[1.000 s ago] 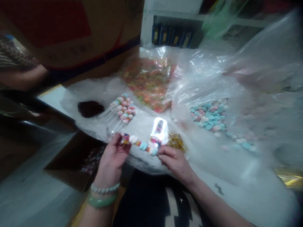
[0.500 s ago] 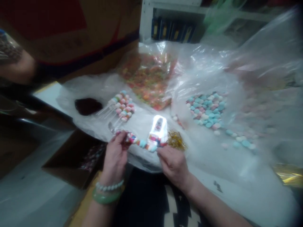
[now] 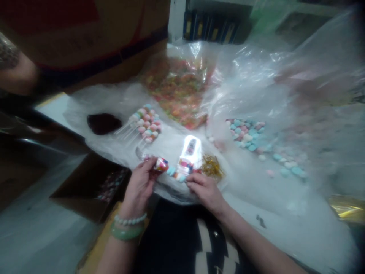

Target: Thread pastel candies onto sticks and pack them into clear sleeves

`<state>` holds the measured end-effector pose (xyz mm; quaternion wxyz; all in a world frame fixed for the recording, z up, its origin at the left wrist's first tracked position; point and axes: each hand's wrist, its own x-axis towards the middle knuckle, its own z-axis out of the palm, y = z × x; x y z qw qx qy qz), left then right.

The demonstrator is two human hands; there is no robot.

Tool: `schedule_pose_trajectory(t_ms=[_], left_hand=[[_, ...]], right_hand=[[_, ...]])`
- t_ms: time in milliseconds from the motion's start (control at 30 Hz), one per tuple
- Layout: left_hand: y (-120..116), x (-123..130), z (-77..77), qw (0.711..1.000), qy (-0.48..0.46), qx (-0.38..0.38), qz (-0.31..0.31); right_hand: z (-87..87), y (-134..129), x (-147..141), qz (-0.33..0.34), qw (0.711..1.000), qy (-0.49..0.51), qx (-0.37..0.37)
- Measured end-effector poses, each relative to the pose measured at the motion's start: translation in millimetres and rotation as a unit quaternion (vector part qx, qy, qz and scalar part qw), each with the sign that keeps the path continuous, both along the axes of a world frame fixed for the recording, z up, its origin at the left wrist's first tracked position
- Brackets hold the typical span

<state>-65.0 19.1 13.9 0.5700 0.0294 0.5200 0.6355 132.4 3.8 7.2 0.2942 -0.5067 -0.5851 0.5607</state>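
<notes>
My left hand [image 3: 140, 184] pinches a shiny printed wrapper [image 3: 162, 164] in red, white and blue. My right hand [image 3: 203, 190] has its thumb and fingers pressed together at the right end of a short row of pastel candies [image 3: 176, 174]; what lies between the fingertips is too small to make out. Just behind are bright clear packets [image 3: 190, 150] with a coloured lower edge. Gold twist ties [image 3: 212, 166] lie beside the right hand. Candy skewers [image 3: 146, 123] on white sticks rest farther back to the left, near a dark round object [image 3: 104, 123].
Behind is a clear bag of orange and green candies [image 3: 182, 91]. Loose blue, pink and white candies [image 3: 246, 133] lie on plastic at the right. An open carton [image 3: 82, 186] stands lower left, a large box [image 3: 108, 34] behind. A person's hand [image 3: 18, 74] shows far left.
The wrapper at my left hand now shows a broader printed face. My right hand has shifted slightly left, its fingers straighter. The whole view has moved a little.
</notes>
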Motion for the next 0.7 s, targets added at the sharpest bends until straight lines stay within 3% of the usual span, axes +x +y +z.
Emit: schedule_pose_trajectory(t_ms=[133, 333, 400, 500, 600, 700], left_hand=[[0, 1, -2.5, 0.999, -0.002, 0.032, -0.039], [-3, -1, -11.8, 0.994, 0.029, 0.024, -0.106], [-3, -2, -13.4, 0.992, 0.038, 0.025, -0.121], [-4, -1, -13.4, 0.988, 0.055, 0.022, -0.145], [-4, 0, -11.3, 0.986, 0.062, 0.021, -0.150], [-4, 1, -9.4, 0.991, 0.044, 0.021, -0.128]], right_hand=[[-1.3, 1, -2, -0.016, 0.999, 0.000, -0.038], [3.6, -1, -1, -0.012, 0.999, -0.014, -0.029], [5.1, -1, -2, -0.014, 0.995, 0.023, -0.093], [4.5, 0, -3, -0.050, 0.967, 0.091, -0.234], [2.6, 2, -1, -0.069, 0.938, 0.151, -0.305], [2.4, 6, 6, -0.038, 0.886, 0.233, -0.400]])
